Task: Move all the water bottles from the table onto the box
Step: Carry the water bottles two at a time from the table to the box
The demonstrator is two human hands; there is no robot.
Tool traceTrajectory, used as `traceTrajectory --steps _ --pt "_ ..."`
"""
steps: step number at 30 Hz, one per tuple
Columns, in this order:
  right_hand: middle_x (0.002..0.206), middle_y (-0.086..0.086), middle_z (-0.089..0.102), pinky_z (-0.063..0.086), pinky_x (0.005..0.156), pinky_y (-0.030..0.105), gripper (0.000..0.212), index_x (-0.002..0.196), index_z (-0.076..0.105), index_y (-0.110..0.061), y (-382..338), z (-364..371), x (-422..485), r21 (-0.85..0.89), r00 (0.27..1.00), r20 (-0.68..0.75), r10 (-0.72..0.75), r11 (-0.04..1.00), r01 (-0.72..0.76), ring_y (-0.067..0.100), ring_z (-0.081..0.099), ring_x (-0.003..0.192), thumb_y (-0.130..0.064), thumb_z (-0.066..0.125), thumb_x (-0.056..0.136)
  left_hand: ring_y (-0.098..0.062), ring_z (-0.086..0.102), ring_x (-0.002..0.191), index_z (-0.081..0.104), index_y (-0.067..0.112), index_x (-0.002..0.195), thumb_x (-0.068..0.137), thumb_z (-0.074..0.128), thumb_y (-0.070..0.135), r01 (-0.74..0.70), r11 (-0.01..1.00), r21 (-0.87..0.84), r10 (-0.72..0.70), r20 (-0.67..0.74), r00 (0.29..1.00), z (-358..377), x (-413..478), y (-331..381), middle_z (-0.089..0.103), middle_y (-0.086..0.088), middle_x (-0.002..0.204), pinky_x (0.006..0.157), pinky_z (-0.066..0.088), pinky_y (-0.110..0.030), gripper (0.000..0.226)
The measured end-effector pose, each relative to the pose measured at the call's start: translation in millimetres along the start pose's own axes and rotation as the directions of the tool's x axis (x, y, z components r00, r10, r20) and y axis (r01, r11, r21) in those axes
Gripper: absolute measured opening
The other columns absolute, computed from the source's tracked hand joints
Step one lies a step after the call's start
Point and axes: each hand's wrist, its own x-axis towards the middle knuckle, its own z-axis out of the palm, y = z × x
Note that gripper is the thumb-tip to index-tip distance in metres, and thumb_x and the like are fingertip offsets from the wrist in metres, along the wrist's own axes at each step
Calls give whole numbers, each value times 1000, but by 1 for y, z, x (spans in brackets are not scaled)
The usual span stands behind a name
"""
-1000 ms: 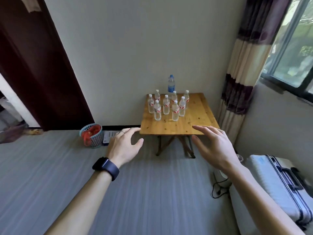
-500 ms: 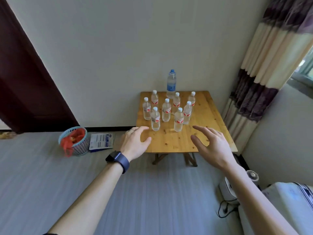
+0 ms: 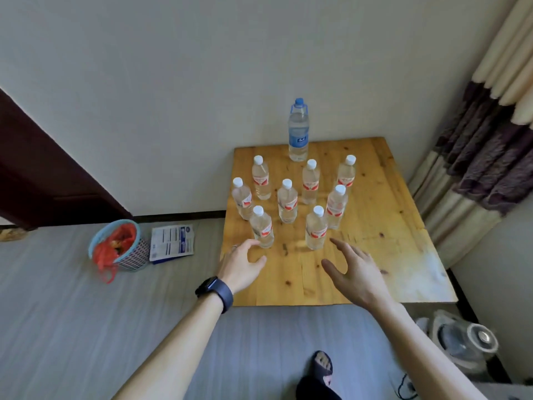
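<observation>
Several small clear water bottles with white caps and red labels stand upright on a wooden table [image 3: 375, 255]. A taller bottle with a blue cap [image 3: 298, 131] stands behind them near the wall. My left hand [image 3: 242, 264] is open, its fingertips just short of the front left bottle [image 3: 262, 228]. My right hand [image 3: 354, 269] is open too, a little below and to the right of the front right bottle [image 3: 316, 229]. Neither hand holds anything. No box is in view.
A blue basket with a red bag [image 3: 116, 245] and a printed packet [image 3: 172, 242] lie on the grey floor left of the table. A curtain [image 3: 484, 157] hangs at the right. A small appliance [image 3: 461, 342] sits on the floor by the table's near right corner. My sandalled foot [image 3: 321, 368] shows below.
I have come closer to the table and the view has tilted down. Both open hands have moved forward over the table's front, towards the nearest bottles.
</observation>
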Motion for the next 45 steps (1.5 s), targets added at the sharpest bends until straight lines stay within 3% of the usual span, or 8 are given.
traceTrajectory --steps 13,22,25,32,36,39,42,45 --pt "161 9 25 40 104 46 104 157 13 -31 35 56 194 93 938 295 180 972 -216 34 37 141 -34 80 79 -24 42 130 19 40 149 75 82 42 266 917 -296 -280 -4 960 45 170 -25 38 -1 146 91 38 -31 97" --pt "111 -3 64 37 57 23 64 134 42 -32 29 82 205 69 913 222 342 928 -365 20 56 86 -36 77 80 -15 64 91 49 41 118 70 85 34 195 942 -273 -190 48 981 57 216 -49 65 8 106 61 46 -19 61" --pt "98 -6 65 39 56 19 62 131 44 -36 22 83 192 113 909 171 379 909 -400 15 57 77 -40 76 79 -9 64 91 55 44 115 70 86 29 167 959 -230 -135 149 980 45 213 -54 67 17 102 59 45 -11 57" --pt "104 -10 65 44 63 16 67 132 44 -45 6 105 136 224 883 184 432 856 -466 11 63 85 -46 80 75 -15 57 109 58 40 125 70 82 9 39 993 -112 7 386 922 37 184 -66 62 8 123 83 49 -20 68" --pt "113 -9 65 48 70 22 69 134 45 -43 1 118 114 226 893 188 408 867 -444 13 62 86 -42 81 75 -11 54 111 59 39 126 70 79 4 13 992 -124 40 412 910 42 169 -72 60 10 124 83 44 -9 68" --pt "124 -8 61 50 79 30 71 136 43 -42 2 123 106 219 914 155 375 889 -402 18 62 100 -42 82 76 -13 56 114 57 44 125 70 79 5 13 990 -137 48 427 903 46 165 -75 59 13 125 86 52 -26 70" --pt "130 -8 54 48 79 30 74 137 39 -44 4 123 106 195 922 169 348 905 -377 20 59 109 -47 81 76 -16 56 113 53 45 129 70 77 5 24 991 -132 34 426 904 49 162 -73 55 14 125 77 50 -23 75" --pt "143 -7 44 49 87 35 90 143 29 -51 10 121 109 197 922 210 326 909 -367 19 52 124 -56 82 70 -8 45 125 39 47 139 66 85 20 7 992 -126 45 406 913 53 156 -70 46 15 136 96 46 -25 90"
